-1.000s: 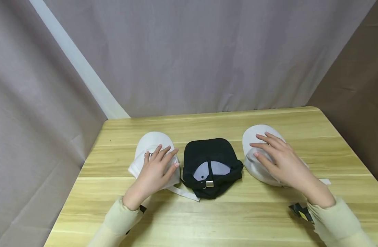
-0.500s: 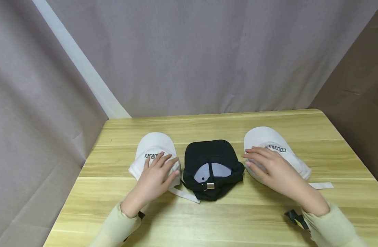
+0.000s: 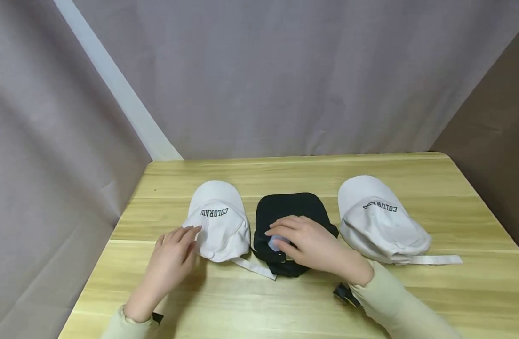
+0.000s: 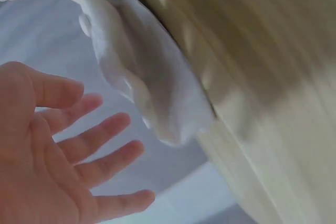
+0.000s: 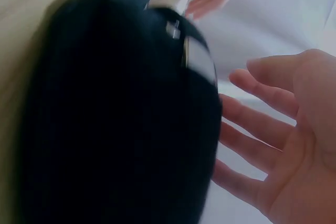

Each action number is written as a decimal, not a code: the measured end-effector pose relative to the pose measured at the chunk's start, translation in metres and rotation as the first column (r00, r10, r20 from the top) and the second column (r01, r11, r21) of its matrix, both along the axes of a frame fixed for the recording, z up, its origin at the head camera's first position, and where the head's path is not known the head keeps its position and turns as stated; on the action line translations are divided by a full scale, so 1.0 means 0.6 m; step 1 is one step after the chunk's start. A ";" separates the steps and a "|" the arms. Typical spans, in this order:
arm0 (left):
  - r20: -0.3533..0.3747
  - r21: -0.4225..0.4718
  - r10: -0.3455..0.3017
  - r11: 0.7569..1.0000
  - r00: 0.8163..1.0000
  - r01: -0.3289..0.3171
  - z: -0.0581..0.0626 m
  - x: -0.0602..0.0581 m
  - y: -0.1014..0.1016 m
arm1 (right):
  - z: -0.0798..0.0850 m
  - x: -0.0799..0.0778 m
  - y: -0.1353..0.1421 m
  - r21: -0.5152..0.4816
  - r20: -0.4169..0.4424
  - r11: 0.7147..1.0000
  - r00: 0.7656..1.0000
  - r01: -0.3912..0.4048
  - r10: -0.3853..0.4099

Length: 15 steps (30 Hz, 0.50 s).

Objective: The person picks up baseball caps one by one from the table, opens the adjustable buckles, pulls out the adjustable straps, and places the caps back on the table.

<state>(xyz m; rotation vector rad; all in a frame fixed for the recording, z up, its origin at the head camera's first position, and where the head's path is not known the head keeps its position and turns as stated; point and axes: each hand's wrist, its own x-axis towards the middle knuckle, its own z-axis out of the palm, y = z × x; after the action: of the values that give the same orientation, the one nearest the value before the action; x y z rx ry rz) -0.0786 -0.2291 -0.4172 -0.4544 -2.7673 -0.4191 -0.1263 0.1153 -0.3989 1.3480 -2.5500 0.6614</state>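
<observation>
Three baseball caps lie in a row on the wooden table, brims toward its far edge. The left white cap (image 3: pixel 219 230) has dark COLORADO-style lettering and a loose strap. My left hand (image 3: pixel 172 259) hovers at its near left side, fingers spread and holding nothing; the left wrist view shows a gap between that hand and the white cap (image 4: pixel 142 61). In the middle is a black cap (image 3: pixel 284 205), its underside opening and metal buckle partly hidden by my right hand (image 3: pixel 307 242). That hand is over it with fingers extended, beside the black cap (image 5: pixel 121 108) in the right wrist view.
Another white cap (image 3: pixel 379 226) with COLORADO lettering lies to the right, its strap (image 3: pixel 437 260) stretched out rightward. Grey curtains (image 3: pixel 259 80) hang behind and left of the wooden table (image 3: pixel 263 306). A brown panel (image 3: pixel 496 113) stands at the right.
My right hand has moved left from the right white cap to above the black cap. My left hand has drawn back left and nearer from the left white cap, uncovering its lettering.
</observation>
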 end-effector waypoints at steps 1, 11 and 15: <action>-0.009 0.005 0.011 1.000 1.000 -0.011 -0.001 0.003 -0.005 | 0.000 0.000 -0.009 0.000 0.003 1.000 1.000 -0.015 0.015; -0.015 0.026 0.043 0.999 0.999 -0.043 -0.011 0.018 -0.029 | 0.005 -0.002 -0.059 -0.023 0.019 0.996 0.996 -0.089 0.089; 0.030 0.010 0.014 1.000 0.999 -0.015 -0.022 0.017 -0.024 | 0.004 0.002 -0.072 -0.025 0.030 0.993 0.993 -0.112 0.113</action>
<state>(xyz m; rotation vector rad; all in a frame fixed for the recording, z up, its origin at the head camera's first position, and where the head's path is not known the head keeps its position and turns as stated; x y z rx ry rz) -0.0686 -0.2433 -0.4304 -0.4287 -2.7941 -0.4399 -0.1248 0.0722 -0.3968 1.4944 -2.4967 0.7356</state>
